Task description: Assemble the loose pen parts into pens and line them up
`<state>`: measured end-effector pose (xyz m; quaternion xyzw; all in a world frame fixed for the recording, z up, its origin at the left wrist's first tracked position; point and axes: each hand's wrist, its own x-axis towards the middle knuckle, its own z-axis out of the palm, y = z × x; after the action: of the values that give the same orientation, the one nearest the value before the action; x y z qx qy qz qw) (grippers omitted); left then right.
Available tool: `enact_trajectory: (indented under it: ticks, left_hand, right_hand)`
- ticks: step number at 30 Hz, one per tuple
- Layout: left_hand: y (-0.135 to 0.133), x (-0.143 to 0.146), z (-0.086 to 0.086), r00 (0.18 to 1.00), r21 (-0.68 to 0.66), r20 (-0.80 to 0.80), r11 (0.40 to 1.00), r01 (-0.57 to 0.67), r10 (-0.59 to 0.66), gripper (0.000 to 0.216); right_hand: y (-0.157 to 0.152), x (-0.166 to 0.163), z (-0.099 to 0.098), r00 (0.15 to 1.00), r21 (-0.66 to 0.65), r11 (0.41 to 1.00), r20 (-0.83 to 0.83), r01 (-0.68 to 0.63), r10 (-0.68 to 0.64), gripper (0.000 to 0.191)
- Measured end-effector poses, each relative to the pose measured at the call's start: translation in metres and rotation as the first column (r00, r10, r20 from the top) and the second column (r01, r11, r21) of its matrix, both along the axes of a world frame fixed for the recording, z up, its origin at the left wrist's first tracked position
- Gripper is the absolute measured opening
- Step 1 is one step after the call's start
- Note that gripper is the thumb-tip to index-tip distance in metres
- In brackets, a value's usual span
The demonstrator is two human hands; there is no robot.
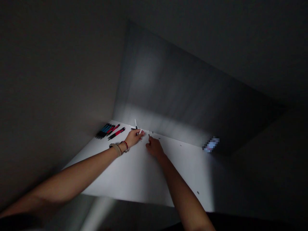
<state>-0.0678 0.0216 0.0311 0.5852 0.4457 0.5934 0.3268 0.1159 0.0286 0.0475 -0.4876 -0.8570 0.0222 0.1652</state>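
My left hand [133, 138], with bracelets at the wrist, is over the far part of the white table. Its fingers are closed together; whatever is between them is too small and blurred to name. Right by these fingers are a thin white stick [135, 122] and a slim black piece [133, 129]; I cannot tell whether they are held or lie behind the hand. A little to the right, my right hand [155, 147] is closed, a tiny dark tip [149, 135] showing at its fingers. Left of both hands lies a red and black pen [117, 133].
Several blue and black pens [103, 131] lie in a row at the table's left edge, beside red and black pens [112, 129]. Small dark bits are scattered on the white table [130, 179]. A lit, pixelated screen [211, 145] stands at the right. A grey panel [163, 80] rises behind.
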Motion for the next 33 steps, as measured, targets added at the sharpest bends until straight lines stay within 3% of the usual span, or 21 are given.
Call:
enact_trajectory:
  ticks: [3, 6, 10, 13, 17, 20, 25, 33]
  left_hand:
    - [-0.002, 0.001, 0.001, 1.0, -0.015, -0.021, 1.0, 0.014, -0.014, 0.044]
    - [-0.004, 0.001, 0.002, 0.999, -0.018, -0.051, 1.0, 0.018, -0.018, 0.044]
    - [-0.006, 0.001, 0.002, 0.995, -0.041, -0.038, 0.995, 0.09, -0.092, 0.044]
    - [-0.005, -0.002, -0.001, 0.993, -0.059, -0.031, 0.992, 0.11, -0.112, 0.044]
    - [-0.004, -0.006, -0.005, 0.991, -0.074, -0.014, 0.988, 0.135, -0.137, 0.042]
    - [-0.006, -0.007, -0.004, 0.97, -0.123, 0.111, 0.966, 0.229, -0.216, 0.042]
    - [-0.013, -0.008, 0.0, 0.844, -0.203, 0.423, 0.874, 0.442, -0.329, 0.037]
    - [-0.015, -0.014, 0.002, 0.73, -0.247, 0.559, 0.762, 0.599, -0.393, 0.027]
  right_hand:
    - [-0.009, 0.008, -0.01, 0.976, -0.014, 1.0, -0.219, -0.006, 0.003, 0.003]
    - [-0.01, 0.008, -0.018, 0.892, -0.107, 0.991, -0.452, -0.08, 0.024, 0.004]
    - [-0.004, 0.002, -0.026, 0.662, -0.364, 0.891, -0.743, -0.273, -0.101, 0.012]
    - [0.002, -0.004, -0.029, 0.484, -0.369, 0.831, -0.864, -0.417, -0.141, 0.027]
    - [0.005, -0.008, -0.027, 0.345, -0.32, 0.827, -0.924, -0.463, -0.164, 0.043]
    - [0.002, -0.011, -0.023, 0.282, -0.285, 0.832, -0.946, -0.477, -0.162, 0.045]
    - [-0.005, -0.011, -0.017, 0.251, -0.272, 0.828, -0.954, -0.491, -0.165, 0.043]
    - [-0.01, -0.012, -0.012, 0.19, -0.232, 0.801, -0.97, -0.552, -0.15, 0.042]
